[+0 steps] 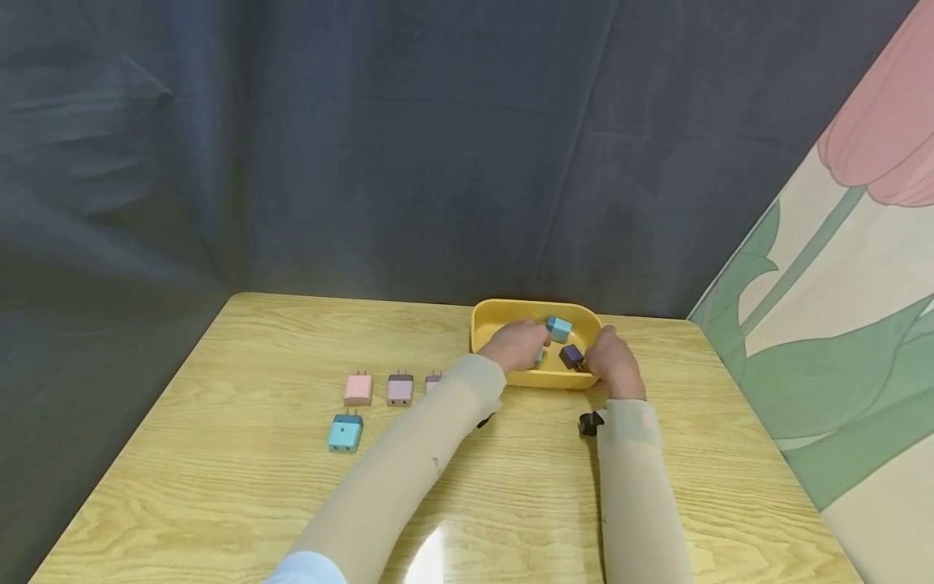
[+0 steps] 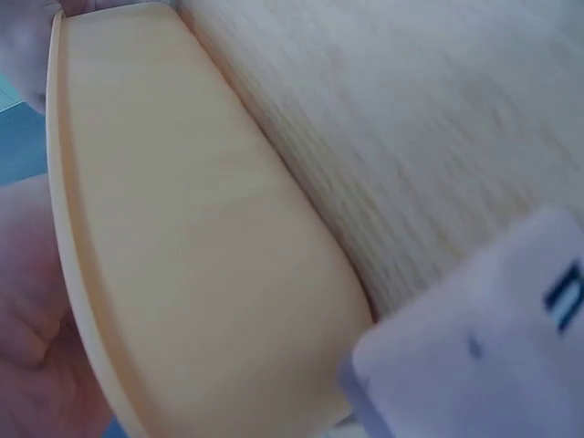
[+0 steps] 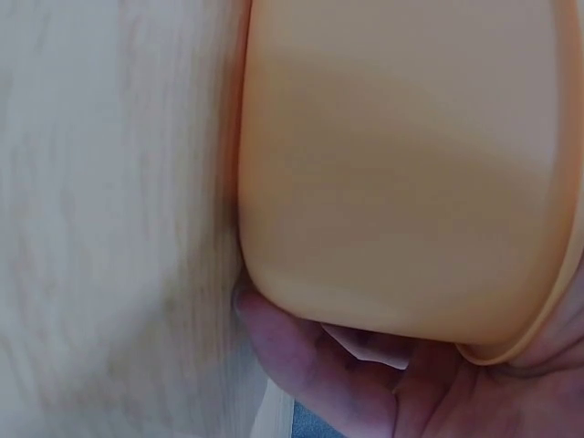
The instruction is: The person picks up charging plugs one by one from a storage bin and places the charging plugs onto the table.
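Note:
A yellow plastic bin (image 1: 533, 379) stands near the far edge of the table. My left hand (image 1: 520, 344) reaches down into its left half, fingers mostly hidden; I cannot tell whether they hold anything. Part of a light blue plug adapter (image 1: 539, 355) shows right beside those fingers. Also in the bin lie a blue charger plug (image 1: 559, 328) and a dark purple one (image 1: 571, 356). With my right hand (image 1: 615, 362) I grip the bin's right end; in the right wrist view, fingers (image 3: 315, 370) curl around under its outer wall.
Left of the bin, a pink plug (image 1: 358, 390), a lilac plug (image 1: 400, 391) and another lilac plug (image 1: 434, 381) form a row, prongs pointing away. A blue plug (image 1: 345, 434) lies in front of the pink one. Behind the table hangs a dark curtain (image 1: 409, 162).

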Available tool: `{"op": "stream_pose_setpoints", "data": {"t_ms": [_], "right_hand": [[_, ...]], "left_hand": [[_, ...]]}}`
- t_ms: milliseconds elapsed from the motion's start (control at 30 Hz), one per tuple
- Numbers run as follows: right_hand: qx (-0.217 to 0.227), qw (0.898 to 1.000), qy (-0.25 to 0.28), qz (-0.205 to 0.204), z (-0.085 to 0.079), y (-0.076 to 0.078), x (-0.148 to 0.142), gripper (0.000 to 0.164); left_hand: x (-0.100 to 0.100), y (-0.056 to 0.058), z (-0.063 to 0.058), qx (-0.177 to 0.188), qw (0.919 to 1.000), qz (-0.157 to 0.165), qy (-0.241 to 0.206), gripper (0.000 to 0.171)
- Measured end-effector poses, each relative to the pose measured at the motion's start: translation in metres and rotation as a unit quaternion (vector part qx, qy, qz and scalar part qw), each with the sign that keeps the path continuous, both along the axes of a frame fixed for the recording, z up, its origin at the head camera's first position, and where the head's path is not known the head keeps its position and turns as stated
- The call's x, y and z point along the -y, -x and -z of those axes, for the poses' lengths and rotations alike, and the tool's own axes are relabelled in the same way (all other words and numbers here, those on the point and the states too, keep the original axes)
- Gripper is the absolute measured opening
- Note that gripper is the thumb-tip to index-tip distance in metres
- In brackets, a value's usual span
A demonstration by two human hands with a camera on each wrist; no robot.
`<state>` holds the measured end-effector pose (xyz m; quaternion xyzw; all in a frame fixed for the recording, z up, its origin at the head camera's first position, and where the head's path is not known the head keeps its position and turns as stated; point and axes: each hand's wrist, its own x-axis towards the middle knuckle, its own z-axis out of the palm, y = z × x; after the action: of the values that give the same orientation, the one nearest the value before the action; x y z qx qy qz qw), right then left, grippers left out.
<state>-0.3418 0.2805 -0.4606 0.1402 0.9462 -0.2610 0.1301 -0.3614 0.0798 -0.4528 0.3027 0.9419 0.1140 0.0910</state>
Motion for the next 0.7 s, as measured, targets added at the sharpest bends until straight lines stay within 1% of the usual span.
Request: {"op": "stream_pose_setpoints", "data": {"t_ms": [167,400,567,700], "right_hand": [[0.005,1.0,0.003,0.004,0.0,0.002,-0.001,0.055],[0.008,1.0,0.002,0.002,0.0,0.002,-0.002,0.057],[0.0,1.0,-0.003,0.002,-0.002,0.002,-0.003,0.056],[0.006,1.0,-0.003,0.002,-0.001,0.002,-0.002,0.055]], "left_hand": [[0.006,0.002,-0.002,-0.01,0.9999,0.01,-0.004,0.044],[0.013,0.0,-0.005,-0.004,0.9998,0.017,0.001,0.05],[0.014,0.0,-0.008,-0.018,0.9996,0.023,0.001,0.049],[0.016,0.0,-0.007,-0.027,0.9992,0.028,0.002,0.05]]}}
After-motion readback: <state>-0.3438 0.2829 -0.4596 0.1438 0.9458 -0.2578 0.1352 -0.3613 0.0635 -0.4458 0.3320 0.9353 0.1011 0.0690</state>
